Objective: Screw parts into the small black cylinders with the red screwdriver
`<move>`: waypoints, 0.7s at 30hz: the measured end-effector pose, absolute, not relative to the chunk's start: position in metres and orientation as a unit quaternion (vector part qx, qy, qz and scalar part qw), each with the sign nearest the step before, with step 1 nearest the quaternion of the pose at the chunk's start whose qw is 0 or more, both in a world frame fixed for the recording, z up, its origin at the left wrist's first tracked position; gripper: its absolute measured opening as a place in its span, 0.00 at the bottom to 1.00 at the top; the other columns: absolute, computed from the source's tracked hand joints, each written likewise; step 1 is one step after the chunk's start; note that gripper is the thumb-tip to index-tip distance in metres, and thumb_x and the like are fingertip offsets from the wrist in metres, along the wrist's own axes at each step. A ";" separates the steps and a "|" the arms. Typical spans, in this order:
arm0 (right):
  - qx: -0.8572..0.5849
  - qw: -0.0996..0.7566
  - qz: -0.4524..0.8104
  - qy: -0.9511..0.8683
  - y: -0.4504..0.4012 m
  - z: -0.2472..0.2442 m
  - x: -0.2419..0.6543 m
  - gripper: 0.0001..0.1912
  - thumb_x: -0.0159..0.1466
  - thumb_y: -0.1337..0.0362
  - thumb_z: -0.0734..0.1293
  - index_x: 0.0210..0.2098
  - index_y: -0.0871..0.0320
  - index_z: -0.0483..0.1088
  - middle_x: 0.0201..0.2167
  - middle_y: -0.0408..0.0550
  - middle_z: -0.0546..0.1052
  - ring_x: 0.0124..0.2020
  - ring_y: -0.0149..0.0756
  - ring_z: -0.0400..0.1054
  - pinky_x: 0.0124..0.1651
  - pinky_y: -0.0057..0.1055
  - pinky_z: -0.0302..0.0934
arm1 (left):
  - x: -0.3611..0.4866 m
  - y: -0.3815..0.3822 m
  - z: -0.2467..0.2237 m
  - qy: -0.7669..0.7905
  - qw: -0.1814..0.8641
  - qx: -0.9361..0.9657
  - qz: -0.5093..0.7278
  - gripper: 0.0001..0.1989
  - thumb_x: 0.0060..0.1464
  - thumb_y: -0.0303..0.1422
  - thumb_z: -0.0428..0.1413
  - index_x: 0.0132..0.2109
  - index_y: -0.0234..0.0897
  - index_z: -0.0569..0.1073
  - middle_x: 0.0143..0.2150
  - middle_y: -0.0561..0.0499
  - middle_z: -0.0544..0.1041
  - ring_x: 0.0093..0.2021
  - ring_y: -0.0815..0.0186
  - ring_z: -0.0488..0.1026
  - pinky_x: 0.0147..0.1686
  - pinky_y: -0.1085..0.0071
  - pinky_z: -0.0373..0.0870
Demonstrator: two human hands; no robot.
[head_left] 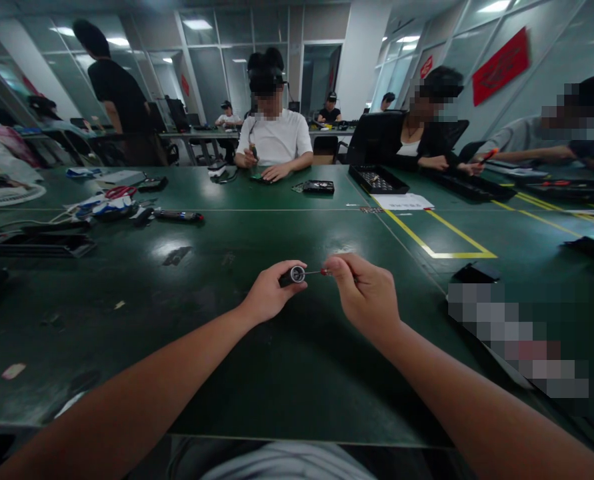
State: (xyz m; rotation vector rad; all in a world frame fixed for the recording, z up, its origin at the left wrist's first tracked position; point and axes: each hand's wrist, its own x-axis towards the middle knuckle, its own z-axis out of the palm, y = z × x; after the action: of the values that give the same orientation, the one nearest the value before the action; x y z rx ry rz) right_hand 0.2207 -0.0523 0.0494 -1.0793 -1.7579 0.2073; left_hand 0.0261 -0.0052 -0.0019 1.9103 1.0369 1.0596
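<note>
Above the middle of the green table, my left hand (267, 293) is wrapped round a short dark cylinder (297, 274) with a silvery rim. Its round, partly hollow end faces me, and the rest is covered by my fingers. My right hand (369, 290) is closed on a thin screwdriver (323, 271), whose red part shows at my fingertips. The slim metal shaft points left and meets the right side of the cylinder's rim. Most of the handle is hidden in my right hand.
A black and grey screwdriver-like tool (179, 216) lies at left, by red-handled scissors (121, 192) and cables. Across the table a person in white (277, 137) works beside a black box (319, 187). At right are a black parts tray (378, 180) and yellow tape (464, 255).
</note>
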 end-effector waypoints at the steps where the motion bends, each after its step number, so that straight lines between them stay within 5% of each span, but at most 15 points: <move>1: -0.450 0.503 0.078 -0.734 -0.052 0.050 0.220 0.15 0.72 0.57 0.61 0.34 0.55 0.75 0.26 0.43 0.79 0.26 0.34 0.72 0.31 0.30 0.60 | 0.026 -0.005 -0.002 0.401 0.355 0.737 0.412 0.17 0.56 0.33 0.64 0.53 0.41 0.76 0.51 0.48 0.78 0.52 0.57 0.74 0.58 0.59 0.66; 8: -0.468 0.469 0.065 -0.746 -0.049 0.050 0.220 0.12 0.71 0.64 0.58 0.50 0.58 0.69 0.32 0.48 0.79 0.32 0.39 0.74 0.36 0.34 0.63 | 0.024 -0.003 -0.002 0.404 0.335 0.744 0.413 0.17 0.55 0.31 0.64 0.52 0.40 0.76 0.51 0.49 0.79 0.53 0.58 0.74 0.58 0.59 0.66; 17: -0.481 0.474 0.102 -0.731 -0.051 0.052 0.222 0.16 0.74 0.57 0.57 0.52 0.55 0.72 0.31 0.45 0.79 0.28 0.35 0.72 0.33 0.32 0.61 | 0.025 -0.003 -0.005 0.400 0.330 0.756 0.400 0.18 0.55 0.32 0.64 0.53 0.42 0.76 0.51 0.48 0.79 0.53 0.57 0.74 0.58 0.58 0.67; 21: -0.473 0.480 0.101 -0.732 -0.049 0.048 0.221 0.17 0.72 0.62 0.59 0.58 0.56 0.67 0.30 0.44 0.78 0.28 0.36 0.72 0.33 0.33 0.62 | 0.024 -0.003 -0.003 0.406 0.337 0.746 0.406 0.18 0.55 0.30 0.64 0.53 0.40 0.76 0.51 0.48 0.79 0.53 0.58 0.74 0.58 0.58 0.67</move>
State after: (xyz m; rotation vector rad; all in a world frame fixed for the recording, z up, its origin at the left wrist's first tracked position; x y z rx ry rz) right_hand 0.2206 -0.0492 0.0478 -1.1526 -1.7856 0.2452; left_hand 0.0243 -0.0029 -0.0028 1.9453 1.0592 1.0589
